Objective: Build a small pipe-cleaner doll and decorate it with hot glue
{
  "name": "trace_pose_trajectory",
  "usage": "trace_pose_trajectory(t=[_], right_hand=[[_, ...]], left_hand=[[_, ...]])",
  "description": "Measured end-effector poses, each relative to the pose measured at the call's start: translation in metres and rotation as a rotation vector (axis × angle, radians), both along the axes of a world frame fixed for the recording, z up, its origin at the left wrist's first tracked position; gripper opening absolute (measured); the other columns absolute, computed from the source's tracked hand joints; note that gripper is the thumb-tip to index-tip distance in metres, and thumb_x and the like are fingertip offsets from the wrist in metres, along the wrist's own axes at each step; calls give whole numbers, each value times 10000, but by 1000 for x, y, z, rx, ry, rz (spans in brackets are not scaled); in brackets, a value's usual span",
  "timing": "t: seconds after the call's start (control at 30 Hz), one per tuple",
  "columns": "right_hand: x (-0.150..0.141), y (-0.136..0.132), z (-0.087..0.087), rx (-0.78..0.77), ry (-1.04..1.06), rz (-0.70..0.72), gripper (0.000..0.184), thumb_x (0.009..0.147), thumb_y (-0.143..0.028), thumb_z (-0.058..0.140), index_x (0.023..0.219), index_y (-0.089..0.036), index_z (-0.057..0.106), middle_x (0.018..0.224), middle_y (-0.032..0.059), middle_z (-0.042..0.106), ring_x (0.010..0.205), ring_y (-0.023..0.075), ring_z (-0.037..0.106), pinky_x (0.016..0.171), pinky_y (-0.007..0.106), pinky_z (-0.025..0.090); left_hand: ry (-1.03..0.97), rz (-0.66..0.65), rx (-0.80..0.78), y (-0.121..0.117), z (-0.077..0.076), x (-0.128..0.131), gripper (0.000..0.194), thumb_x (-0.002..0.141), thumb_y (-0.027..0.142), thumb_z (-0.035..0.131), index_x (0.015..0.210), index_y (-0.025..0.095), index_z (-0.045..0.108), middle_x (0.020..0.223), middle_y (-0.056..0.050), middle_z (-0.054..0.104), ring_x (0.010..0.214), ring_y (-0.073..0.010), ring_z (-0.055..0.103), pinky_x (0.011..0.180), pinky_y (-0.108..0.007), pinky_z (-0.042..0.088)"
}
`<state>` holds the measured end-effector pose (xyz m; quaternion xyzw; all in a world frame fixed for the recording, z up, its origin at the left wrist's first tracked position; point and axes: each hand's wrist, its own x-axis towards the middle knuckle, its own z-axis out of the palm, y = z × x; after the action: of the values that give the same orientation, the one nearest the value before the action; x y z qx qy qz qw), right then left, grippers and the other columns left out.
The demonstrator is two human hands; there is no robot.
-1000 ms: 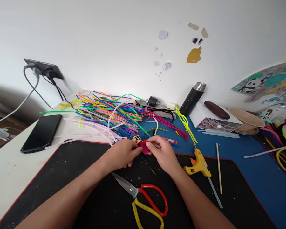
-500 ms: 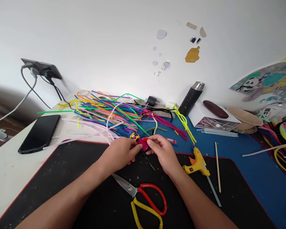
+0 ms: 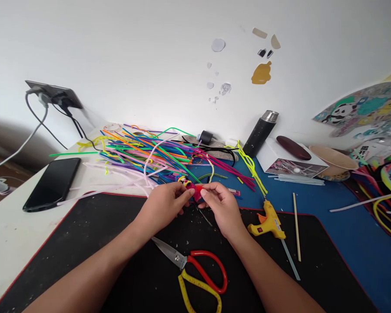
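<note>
Between my fingertips, above the black mat (image 3: 127,265), is a small pipe-cleaner doll (image 3: 186,182) with a yellow and white head and a magenta body. My left hand (image 3: 164,204) pinches its body from the left. My right hand (image 3: 222,208) is closed, thumb and fingers on a small red piece (image 3: 198,190) that lies against the magenta body; its exact shape is partly hidden. A thin dark strand runs down from below the doll. Scissors (image 3: 179,259) with one red and one yellow handle lie nearer to me, blades partly apart.
Behind the hands spreads a pile of coloured pipe cleaners (image 3: 146,150). On the right lie a yellow glue gun (image 3: 270,221) and a wooden stick (image 3: 296,228). A black flask (image 3: 260,134) leans by a white box (image 3: 291,158). A phone (image 3: 52,184) rests at left.
My right hand has brought the red piece slightly left, over the magenta body. My left hand still holds the doll, and the view has shifted a little.
</note>
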<state>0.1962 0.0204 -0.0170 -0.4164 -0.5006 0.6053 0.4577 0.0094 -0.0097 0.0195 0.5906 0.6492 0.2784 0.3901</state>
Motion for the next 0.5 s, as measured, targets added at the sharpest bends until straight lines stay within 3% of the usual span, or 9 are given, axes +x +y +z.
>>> trace_pose_trajectory(t=[0.23,0.5], right_hand=[[-2,-3,4,14,40,-18,314,826,-496,870,921,-236,722,1148,77,815,1009,254,774,687,324,674],[-4,-5,2,15,44,-3,321,823,-501,868,914,-233,716,1233,100,800,1090,282,769,700,331,677]], left_hand=[[-234,88,-8,6,-10,3,371,871,586,636,783,225,629,708,-12,730,563,-184,688,499,-264,517],[-172,117,34,8,-14,2,386,839,597,651,712,237,599,557,31,638,475,-175,623,482,-267,436]])
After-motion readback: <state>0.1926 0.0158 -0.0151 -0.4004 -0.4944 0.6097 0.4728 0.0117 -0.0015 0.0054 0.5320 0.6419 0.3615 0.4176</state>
